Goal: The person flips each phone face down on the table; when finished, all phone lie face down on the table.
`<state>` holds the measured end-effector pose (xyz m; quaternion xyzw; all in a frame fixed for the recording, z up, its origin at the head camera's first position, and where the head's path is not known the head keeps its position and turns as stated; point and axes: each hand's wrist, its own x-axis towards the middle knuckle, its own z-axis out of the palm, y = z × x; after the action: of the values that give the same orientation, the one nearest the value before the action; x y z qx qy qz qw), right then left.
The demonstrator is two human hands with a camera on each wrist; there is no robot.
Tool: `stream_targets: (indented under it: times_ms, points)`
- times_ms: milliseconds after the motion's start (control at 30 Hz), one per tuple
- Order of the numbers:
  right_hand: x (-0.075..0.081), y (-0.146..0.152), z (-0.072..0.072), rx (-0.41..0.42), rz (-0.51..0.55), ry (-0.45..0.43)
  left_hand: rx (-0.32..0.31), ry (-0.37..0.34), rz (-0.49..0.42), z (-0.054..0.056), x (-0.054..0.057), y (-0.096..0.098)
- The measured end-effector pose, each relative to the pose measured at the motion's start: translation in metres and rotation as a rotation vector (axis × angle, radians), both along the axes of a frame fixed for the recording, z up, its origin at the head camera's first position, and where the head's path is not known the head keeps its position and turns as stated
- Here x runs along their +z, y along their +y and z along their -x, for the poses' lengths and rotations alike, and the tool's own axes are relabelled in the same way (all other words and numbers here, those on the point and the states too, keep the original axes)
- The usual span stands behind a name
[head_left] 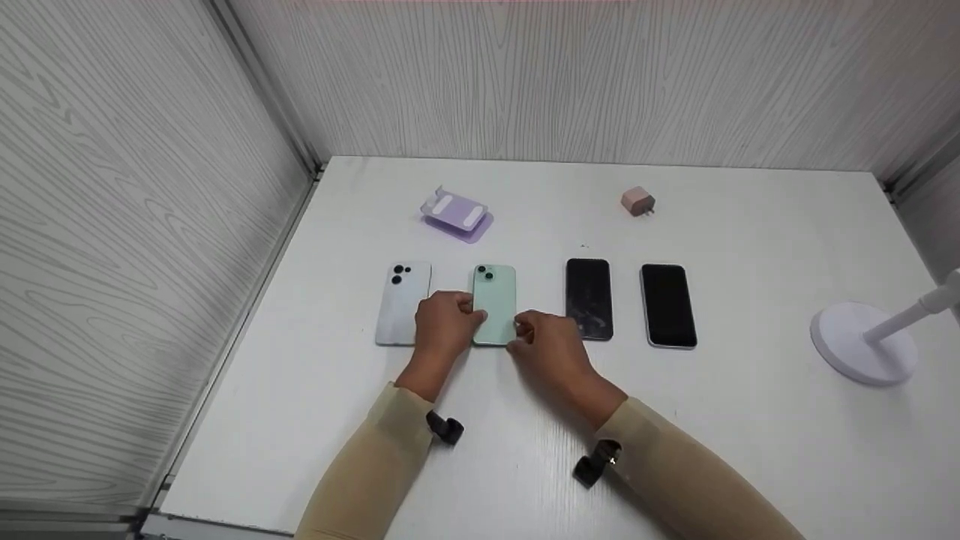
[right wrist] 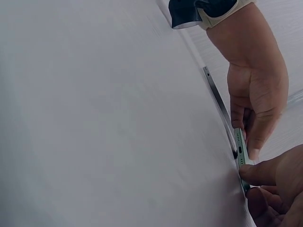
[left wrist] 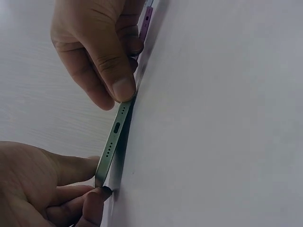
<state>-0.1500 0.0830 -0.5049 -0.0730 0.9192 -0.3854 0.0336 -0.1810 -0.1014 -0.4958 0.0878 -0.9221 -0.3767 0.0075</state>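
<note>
A mint green smartphone (head_left: 496, 304) lies back up, its two-lens camera toward the far side. My left hand (head_left: 444, 321) pinches its left edge, thumb on the back and fingertips at the underside. At the lower right corner my right hand (head_left: 551, 346) grips the phone between thumb and curled fingers. In the left wrist view, the green phone's bottom edge (left wrist: 113, 139) shows its charging port, with a shadowed gap below one side. Just left of my left hand is a pale white smartphone (head_left: 397, 311), also back up and partly covered by that hand.
To the right lie two dark-screened phones, one smudged phone (head_left: 589, 296) and one pale-edged phone (head_left: 667, 306). Behind are a purple folding stand (head_left: 456, 213) and a pink plug adapter (head_left: 637, 201). A white round-based stand (head_left: 862, 345) is at the right; wood-grain walls enclose the white table (head_left: 487, 480).
</note>
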Motion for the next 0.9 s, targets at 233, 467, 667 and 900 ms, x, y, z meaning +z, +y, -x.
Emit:
stream_targets:
  times_ms: [233,467,667,900]
  points:
    - [-0.001,0.000,0.000,0.000,-0.019,0.016,-0.009,-0.005,0.032,-0.002,0.000,0.001]
    - [0.000,-0.001,-0.001,-0.005,0.000,-0.011,-0.032,-0.006,0.061,-0.002,0.001,0.000]
    - [0.003,0.002,-0.002,0.002,0.005,-0.021,-0.028,-0.029,0.048,-0.003,0.003,0.000]
    - [0.010,0.021,-0.001,-0.001,-0.033,0.051,-0.035,-0.032,0.041,-0.004,0.003,-0.001]
